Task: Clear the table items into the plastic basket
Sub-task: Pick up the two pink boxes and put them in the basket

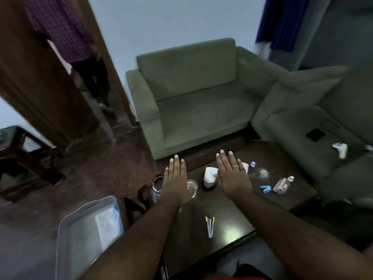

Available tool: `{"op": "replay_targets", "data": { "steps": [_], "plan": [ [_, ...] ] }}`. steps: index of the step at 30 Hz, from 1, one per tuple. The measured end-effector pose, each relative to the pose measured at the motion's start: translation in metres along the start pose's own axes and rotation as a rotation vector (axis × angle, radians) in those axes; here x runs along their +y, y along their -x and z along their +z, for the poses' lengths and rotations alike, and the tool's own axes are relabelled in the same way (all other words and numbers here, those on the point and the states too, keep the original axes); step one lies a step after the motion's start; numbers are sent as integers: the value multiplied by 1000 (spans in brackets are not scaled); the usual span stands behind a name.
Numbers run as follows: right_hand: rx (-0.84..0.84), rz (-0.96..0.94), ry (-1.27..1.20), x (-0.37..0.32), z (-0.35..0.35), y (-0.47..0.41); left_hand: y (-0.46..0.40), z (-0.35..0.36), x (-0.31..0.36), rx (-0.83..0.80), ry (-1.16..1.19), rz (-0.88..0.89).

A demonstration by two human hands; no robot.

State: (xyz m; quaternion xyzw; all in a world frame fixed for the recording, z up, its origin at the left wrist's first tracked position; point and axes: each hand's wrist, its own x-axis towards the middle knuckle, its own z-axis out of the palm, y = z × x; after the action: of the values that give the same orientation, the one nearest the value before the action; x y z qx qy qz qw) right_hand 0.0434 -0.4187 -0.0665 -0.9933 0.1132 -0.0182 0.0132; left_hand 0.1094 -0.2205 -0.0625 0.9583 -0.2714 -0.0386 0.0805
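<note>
My left hand [176,177] and my right hand [232,174] hover flat over the dark coffee table [232,225], palms down, fingers straight, holding nothing. Under and beside the left hand stand a steel cup [158,186] and a clear glass [192,186]. A white tissue bundle [210,175] on a dark base sits between the hands. A clear bottle [282,184] lies on its side at the right, next to a small blue item [266,188]. Pens [210,227] lie near the front. The translucent plastic basket [66,235] sits at the lower left on the floor.
A green armchair [193,98] stands behind the table and a green sofa [302,128] to the right, with a phone [315,135] and a white object [341,149] on it. A dark wooden stool [22,150] is at the left, by a doorway.
</note>
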Motion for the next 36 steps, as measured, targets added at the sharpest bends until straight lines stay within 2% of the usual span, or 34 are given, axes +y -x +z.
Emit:
{"op": "replay_targets", "data": {
  "steps": [8,16,19,24,28,31,36],
  "plan": [
    [-10,245,-12,91,-1,21,-43,12,59,-72,-10,100],
    [-13,327,-35,134,23,18,-78,36,93,-167,-64,216],
    [-94,403,-38,176,51,10,-115,53,124,-206,-80,233],
    [-333,475,-40,261,112,-15,-194,123,181,-348,-145,294],
    [-372,575,-161,330,174,-36,-258,199,204,-508,-122,316],
    [-406,567,-283,360,222,-47,-288,248,205,-515,-126,332],
    [-438,552,-290,379,274,-64,-308,296,206,-461,-48,192]
  ]
}}
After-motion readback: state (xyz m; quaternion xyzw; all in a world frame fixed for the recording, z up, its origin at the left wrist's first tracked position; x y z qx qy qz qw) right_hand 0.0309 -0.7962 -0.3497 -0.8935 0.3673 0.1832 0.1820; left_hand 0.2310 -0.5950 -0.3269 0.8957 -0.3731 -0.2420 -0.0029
